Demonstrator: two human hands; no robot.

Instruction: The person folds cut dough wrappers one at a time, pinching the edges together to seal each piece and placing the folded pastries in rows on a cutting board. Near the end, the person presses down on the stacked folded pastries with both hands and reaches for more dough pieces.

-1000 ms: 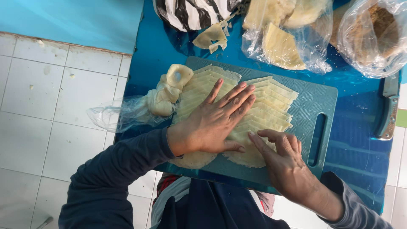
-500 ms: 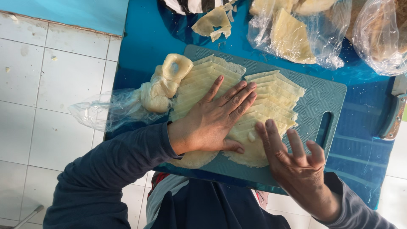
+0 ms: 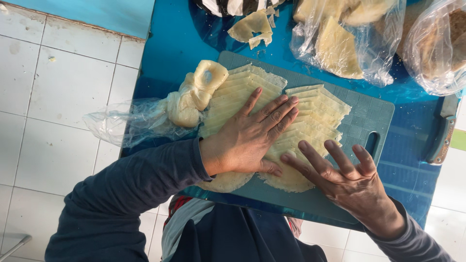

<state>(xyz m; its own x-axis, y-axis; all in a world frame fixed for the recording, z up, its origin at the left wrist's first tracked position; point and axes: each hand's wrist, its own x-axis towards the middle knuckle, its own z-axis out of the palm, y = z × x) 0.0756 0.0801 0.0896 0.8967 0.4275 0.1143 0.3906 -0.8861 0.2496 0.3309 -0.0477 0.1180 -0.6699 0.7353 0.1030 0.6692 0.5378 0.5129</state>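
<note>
The right hand (image 3: 357,187) lies flat with fingers spread on the near edge of the pale sheets (image 3: 310,123), gripping nothing. The left hand (image 3: 250,138) presses open-palmed on the same stack, which is fanned across a teal cutting board (image 3: 374,116) on the blue tabletop (image 3: 174,43). Beyond sit clear bags (image 3: 349,39) of more sheets.

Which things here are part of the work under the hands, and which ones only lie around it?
In use:
left hand, flat on the fanned pale dough sheets
right hand, fingertips on the same sheets
green cutting board

Lying about:
twisted dough lump in a clear bag
bagged dough pieces
loose dough scraps
knife handle
</note>
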